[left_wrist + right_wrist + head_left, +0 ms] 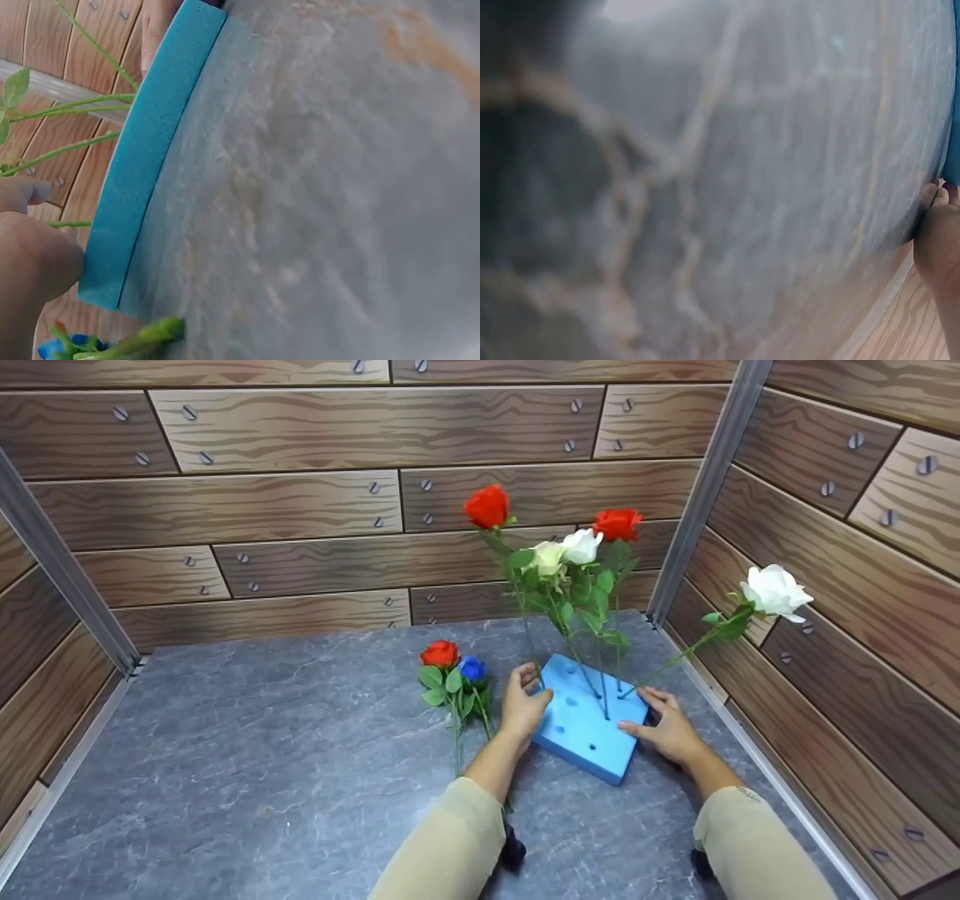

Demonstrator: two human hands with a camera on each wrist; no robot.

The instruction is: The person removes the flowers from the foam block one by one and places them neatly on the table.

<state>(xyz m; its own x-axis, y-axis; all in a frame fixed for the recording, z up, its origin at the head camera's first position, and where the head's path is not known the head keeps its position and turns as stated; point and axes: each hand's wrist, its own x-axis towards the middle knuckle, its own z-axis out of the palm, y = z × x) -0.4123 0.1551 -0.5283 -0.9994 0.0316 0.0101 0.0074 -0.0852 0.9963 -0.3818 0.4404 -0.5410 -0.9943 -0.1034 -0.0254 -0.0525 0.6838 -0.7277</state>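
A light blue foam block (577, 727) with several holes lies flat on the table. My left hand (525, 705) grips its left edge, thumb over the top; my right hand (667, 727) holds its right corner. In the left wrist view, the side of the block (150, 165) is seen close up beside my left hand (34, 255). Stems stand in the block: a red rose (486, 506), another red rose (616, 523), a cream rose (547, 559), a white rose (581, 546), and a second white rose (776, 591) that leans far right. The right wrist view shows little of my right hand (939, 247).
Left of my left hand, a red rose (439, 653) and a blue rose (472, 667) lie on the grey marbled table (262, 765), their stems partly behind my left arm. Wood-patterned walls (300, 510) enclose the back and sides, joined by metal corner posts (697, 495).
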